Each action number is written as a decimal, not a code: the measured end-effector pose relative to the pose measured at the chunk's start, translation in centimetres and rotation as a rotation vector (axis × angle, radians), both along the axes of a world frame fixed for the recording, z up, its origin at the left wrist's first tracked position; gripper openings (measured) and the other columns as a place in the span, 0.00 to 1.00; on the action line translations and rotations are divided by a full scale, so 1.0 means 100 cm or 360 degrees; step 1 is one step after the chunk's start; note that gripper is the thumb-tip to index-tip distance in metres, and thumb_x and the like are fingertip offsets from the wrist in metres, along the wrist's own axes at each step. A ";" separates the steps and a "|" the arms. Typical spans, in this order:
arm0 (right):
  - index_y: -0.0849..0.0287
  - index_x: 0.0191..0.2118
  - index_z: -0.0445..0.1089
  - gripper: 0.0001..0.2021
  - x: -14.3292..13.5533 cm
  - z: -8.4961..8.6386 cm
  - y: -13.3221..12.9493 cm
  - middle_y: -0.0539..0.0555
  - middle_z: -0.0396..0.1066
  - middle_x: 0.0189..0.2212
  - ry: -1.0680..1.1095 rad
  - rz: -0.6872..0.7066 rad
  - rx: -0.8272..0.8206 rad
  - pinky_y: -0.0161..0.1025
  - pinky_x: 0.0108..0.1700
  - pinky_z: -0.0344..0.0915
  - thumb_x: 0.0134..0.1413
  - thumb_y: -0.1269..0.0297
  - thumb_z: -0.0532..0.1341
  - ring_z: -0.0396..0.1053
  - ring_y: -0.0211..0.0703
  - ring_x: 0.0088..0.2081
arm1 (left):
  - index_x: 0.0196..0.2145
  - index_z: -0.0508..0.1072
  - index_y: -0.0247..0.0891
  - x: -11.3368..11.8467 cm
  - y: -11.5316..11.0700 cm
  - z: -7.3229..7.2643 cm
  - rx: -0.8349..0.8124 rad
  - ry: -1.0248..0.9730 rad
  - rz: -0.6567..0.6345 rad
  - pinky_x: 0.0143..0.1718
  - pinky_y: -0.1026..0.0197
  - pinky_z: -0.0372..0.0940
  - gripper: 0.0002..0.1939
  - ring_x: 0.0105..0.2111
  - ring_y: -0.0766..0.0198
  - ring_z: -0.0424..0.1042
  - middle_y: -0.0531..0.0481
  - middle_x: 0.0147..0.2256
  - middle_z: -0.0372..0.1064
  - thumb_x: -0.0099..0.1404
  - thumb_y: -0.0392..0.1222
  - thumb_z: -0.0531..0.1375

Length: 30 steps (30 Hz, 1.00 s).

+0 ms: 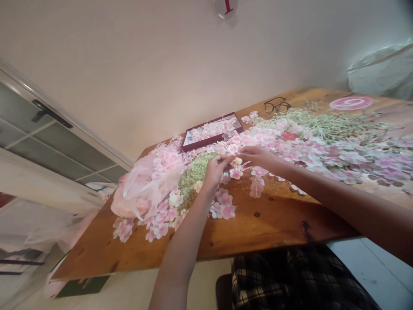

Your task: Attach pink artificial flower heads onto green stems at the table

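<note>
Over the middle of the table my two hands meet with their fingertips close together. My left hand (214, 171) is closed in a pinch on a small pale artificial flower (237, 161). From the other side my right hand (258, 157) pinches at the same spot, its fingertips partly hidden among blossoms. Just left of my left hand lies a pale green clump of stringy stems (193, 174). Pink and white artificial flowers (227, 211) are strewn below the hands. Behind them stands a dark red box (208, 140) holding more pink flowers.
A sheer bag (142, 189) of pink petals lies on the wooden table (251, 230) at left. To the right spread a heap of flowers (348, 157) and loose green stems (322, 125). Black glasses (276, 106) and a pink round sign (351, 103) lie toward the back wall.
</note>
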State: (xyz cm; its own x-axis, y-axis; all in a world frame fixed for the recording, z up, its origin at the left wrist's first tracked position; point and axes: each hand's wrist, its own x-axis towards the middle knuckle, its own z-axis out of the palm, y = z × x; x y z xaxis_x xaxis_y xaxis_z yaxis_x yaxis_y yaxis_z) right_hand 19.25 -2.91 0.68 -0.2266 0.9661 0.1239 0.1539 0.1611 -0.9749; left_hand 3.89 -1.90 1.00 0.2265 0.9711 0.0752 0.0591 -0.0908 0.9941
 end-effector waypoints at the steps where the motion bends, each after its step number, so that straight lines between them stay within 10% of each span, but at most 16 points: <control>1: 0.60 0.27 0.66 0.13 -0.001 -0.001 0.001 0.55 0.68 0.28 -0.0009 0.0010 0.0026 0.36 0.31 0.64 0.42 0.54 0.58 0.66 0.40 0.31 | 0.22 0.66 0.32 0.000 0.000 0.000 0.0012 0.0023 0.0006 0.31 0.64 0.62 0.14 0.23 0.71 0.64 0.53 0.22 0.62 0.47 0.48 0.59; 13: 0.61 0.26 0.67 0.04 0.014 0.005 0.004 0.55 0.67 0.32 0.0276 -0.0021 -0.0433 0.36 0.34 0.65 0.44 0.66 0.58 0.66 0.37 0.30 | 0.23 0.67 0.32 -0.012 0.014 -0.005 0.0021 -0.0115 0.0154 0.37 0.61 0.63 0.12 0.28 0.68 0.68 0.52 0.23 0.64 0.46 0.45 0.60; 22: 0.63 0.25 0.69 0.08 0.039 -0.015 0.030 0.57 0.69 0.26 -0.1214 -0.0484 0.0400 0.44 0.38 0.57 0.45 0.66 0.54 0.64 0.47 0.33 | 0.20 0.61 0.34 -0.007 0.005 0.000 -0.0099 -0.0100 0.0083 0.31 0.65 0.61 0.16 0.27 0.70 0.65 0.54 0.23 0.61 0.41 0.46 0.63; 25: 0.62 0.34 0.69 0.12 0.024 -0.010 0.022 0.58 0.68 0.35 -0.0915 -0.0364 0.0644 0.42 0.41 0.56 0.48 0.61 0.53 0.63 0.46 0.39 | 0.23 0.63 0.34 -0.005 0.001 0.000 -0.0099 -0.0018 0.0026 0.29 0.66 0.60 0.16 0.26 0.70 0.64 0.53 0.24 0.62 0.42 0.48 0.62; 30: 0.60 0.33 0.66 0.12 -0.001 0.002 0.002 0.54 0.68 0.30 -0.0247 0.0093 0.0315 0.35 0.31 0.59 0.45 0.57 0.56 0.64 0.39 0.31 | 0.25 0.65 0.35 -0.005 0.000 -0.001 -0.0109 0.0071 -0.0024 0.30 0.65 0.60 0.16 0.26 0.70 0.64 0.53 0.25 0.62 0.43 0.49 0.62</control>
State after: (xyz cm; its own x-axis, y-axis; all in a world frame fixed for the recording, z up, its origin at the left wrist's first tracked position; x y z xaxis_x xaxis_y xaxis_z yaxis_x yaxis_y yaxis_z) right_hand 19.14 -2.66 0.87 -0.3121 0.9113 0.2685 0.2842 0.3592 -0.8889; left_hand 3.35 -1.89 0.88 0.2426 0.9701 -0.0016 0.1027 -0.0241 0.9944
